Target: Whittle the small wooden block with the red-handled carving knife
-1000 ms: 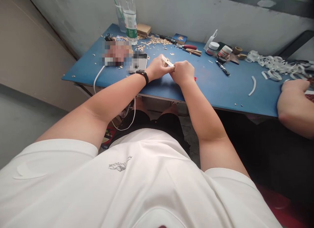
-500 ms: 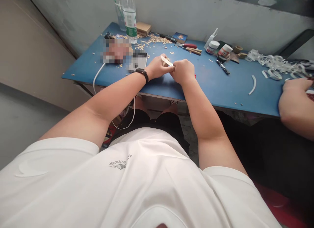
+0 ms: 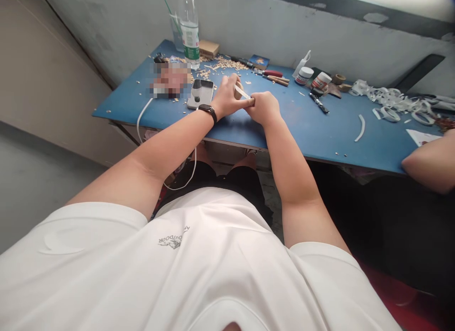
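Over the front part of the blue table (image 3: 313,136), my two hands meet. My left hand (image 3: 227,96), a black band on its wrist, is closed around a small light-brown wooden piece (image 3: 237,92), mostly hidden by the fingers. Its thumb reaches across to the right fist. Closed with the knuckles up, my right hand (image 3: 265,107) grips what looks like a carving knife (image 3: 243,92). A narrow pale blade points left from the fist across the wooden piece; the handle is hidden. Just left of my hands lies a phone (image 3: 201,93).
Wood chips (image 3: 231,63) lie behind my hands, beside a water bottle (image 3: 191,41) and a wooden block (image 3: 209,49). Red- and wood-handled tools (image 3: 277,78), two jars (image 3: 304,76) and curled white strips (image 3: 394,101) are further right. Another person's arm (image 3: 430,162) rests at the right edge.
The pale blade has tilted and looks narrower, while my hands stay together. The view has shifted slightly. The other person's hand has moved out of sight at right, leaving the arm.
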Demonstrator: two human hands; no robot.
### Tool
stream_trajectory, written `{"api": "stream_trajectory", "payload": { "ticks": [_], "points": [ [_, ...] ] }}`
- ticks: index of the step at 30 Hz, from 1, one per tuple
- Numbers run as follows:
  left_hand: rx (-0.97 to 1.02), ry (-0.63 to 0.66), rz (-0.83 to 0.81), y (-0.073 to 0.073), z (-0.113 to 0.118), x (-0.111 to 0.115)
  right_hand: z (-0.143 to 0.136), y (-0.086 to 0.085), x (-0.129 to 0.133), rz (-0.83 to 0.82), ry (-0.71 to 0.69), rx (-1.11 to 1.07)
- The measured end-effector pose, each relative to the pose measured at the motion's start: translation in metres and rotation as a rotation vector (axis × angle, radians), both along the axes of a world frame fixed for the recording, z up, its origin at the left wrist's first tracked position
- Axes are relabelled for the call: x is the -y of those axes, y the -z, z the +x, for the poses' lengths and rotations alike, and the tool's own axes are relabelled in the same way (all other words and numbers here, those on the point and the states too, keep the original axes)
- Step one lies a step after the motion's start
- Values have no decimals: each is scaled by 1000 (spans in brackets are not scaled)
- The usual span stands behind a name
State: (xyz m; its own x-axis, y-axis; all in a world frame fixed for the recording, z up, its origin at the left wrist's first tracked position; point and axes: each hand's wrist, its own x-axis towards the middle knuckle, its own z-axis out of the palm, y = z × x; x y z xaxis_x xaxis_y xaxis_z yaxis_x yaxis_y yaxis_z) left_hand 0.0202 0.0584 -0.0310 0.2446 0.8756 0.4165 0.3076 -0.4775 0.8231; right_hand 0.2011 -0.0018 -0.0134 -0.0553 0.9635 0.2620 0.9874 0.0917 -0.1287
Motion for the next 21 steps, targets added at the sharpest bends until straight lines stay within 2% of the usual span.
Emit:
{"api": "stream_trajectory", "payload": {
  "ticks": [7, 13, 17, 21],
  "points": [
    [-44, 44, -48, -4, -2, 5, -9, -5, 4, -26, -40, 29],
    [-124, 171, -38, 4, -5, -2, -5, -2, 2, -39, -34, -8],
    [-189, 90, -36, 4, -3, -7, -3, 8, -8, 35, -5, -69],
    [-218, 11, -26, 2, 0, -9, -7, 5, -8, 24, 67, -54]
  ]
}}
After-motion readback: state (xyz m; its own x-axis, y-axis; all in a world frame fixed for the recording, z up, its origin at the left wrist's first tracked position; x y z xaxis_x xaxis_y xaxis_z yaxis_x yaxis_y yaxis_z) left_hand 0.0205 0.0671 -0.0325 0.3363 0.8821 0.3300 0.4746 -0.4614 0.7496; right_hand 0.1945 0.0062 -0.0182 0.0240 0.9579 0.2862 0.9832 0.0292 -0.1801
